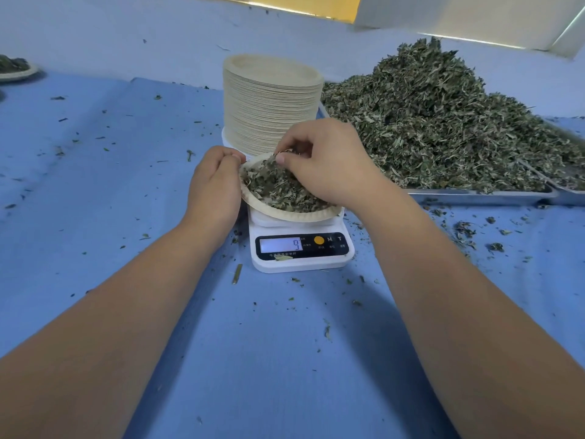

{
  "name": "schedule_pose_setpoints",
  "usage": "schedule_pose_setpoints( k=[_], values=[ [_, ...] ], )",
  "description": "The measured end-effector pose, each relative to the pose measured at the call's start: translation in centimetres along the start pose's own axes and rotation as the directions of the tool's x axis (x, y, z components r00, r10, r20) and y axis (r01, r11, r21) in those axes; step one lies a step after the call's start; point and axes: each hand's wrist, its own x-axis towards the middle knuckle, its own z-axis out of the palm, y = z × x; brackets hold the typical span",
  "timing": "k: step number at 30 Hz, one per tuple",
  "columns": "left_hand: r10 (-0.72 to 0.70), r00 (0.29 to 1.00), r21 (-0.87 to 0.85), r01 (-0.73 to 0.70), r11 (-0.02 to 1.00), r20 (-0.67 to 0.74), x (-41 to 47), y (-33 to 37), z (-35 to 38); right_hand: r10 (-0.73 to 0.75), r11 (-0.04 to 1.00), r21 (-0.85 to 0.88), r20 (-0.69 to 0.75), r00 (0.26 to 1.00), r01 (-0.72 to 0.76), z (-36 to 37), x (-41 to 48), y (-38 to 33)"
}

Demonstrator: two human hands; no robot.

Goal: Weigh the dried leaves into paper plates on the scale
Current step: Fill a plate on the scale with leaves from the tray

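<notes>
Weighing under way: right hand (329, 166) pinches a tuft of dried leaves (277, 185) just above the paper plate (285, 216), which sits on the scale (300, 263), readout 9. Left hand (215, 182), fingers curled, pinches the rim beside the right fingertips. Best approach, prob.: drop small bits w/ the left hand off the rim, for a true reading.

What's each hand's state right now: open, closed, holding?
Left hand: closed, pinching the rim of the paper plate on the scale.
Right hand: closed, pinching dried leaves over that plate.
</notes>
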Motion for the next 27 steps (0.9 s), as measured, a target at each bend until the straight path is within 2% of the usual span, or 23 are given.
schedule_pose_setpoints(
  k=[5,8,11,13,15,17,21,24,27],
  values=[
    [-0.01,1.0,0.011,0.01,1.0,-0.003,0.1,0.1,-0.1,0.041,0.997,0.064,-0.06,0.997,-0.037,-0.4,-0.3,0.3],
    [-0.005,1.0,0.018,0.005,1.0,0.006,0.1,-0.1,-0.1,0.083,0.992,0.105,-0.171,0.982,-0.066,-1.5,-0.6,1.2],
    [-0.011,1.0,0.02,0.011,1.0,0.007,0.1,-0.1,-0.1,0.18,0.983,0.052,-0.383,0.906,-0.173,-3.6,-1.2,4.0],
    [-0.016,1.0,0.019,0.016,1.0,0.008,0.1,-0.1,0.0,0.282,0.947,-0.012,-0.446,0.85,-0.32,-4.9,-1.8,6.4],
    [-0.016,1.0,0.015,0.016,1.0,0.009,0.1,-0.1,-0.1,0.414,0.879,-0.086,-0.35,0.84,-0.469,-5.3,-2.5,8.3],
    [-0.014,1.0,0.02,0.013,1.0,0.017,0.0,-0.1,0.0,0.462,0.851,-0.142,-0.257,0.849,-0.506,-5.0,-3.0,8.9],
    [-0.01,1.0,0.02,0.009,1.0,0.019,0.0,-0.1,0.0,0.308,0.942,-0.079,-0.19,0.932,-0.327,-3.8,-2.4,5.9],
    [-0.002,1.0,0.022,0.002,1.0,0.013,0.0,-0.1,-0.1,0.167,0.982,-0.103,0.058,0.984,-0.16,-3.1,-1.4,2.7],
    [-0.007,1.0,0.041,0.006,0.999,0.007,0.0,-0.1,-0.3,0.158,0.979,-0.169,0.253,0.954,-0.117,-2.8,-0.7,0.7]
  ],
)
